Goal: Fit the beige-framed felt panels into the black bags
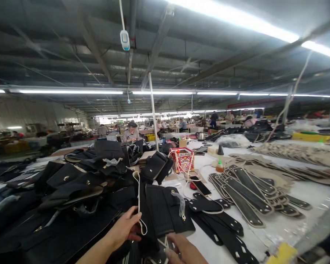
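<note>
My left hand (125, 228) is at the bottom centre, fingers curled around a white cord (139, 198) that loops up over a black bag panel (165, 211). My right hand (183, 251) sits just below and to the right, at the frame's lower edge, its fingers pinched on the same white cord where it lies on the black piece; what exactly lies between them is small and partly hidden. A clear plastic-wrapped metal fitting (182, 209) hangs on the panel's right side.
A heap of black bag parts (71, 183) fills the left of the white table (291, 223). Rows of long black straps (247, 194) lie to the right, with a phone (200, 186), a red patterned box (183, 160) and a glue bottle (220, 165) behind. A pole (153, 113) rises mid-table. Other workers sit far back.
</note>
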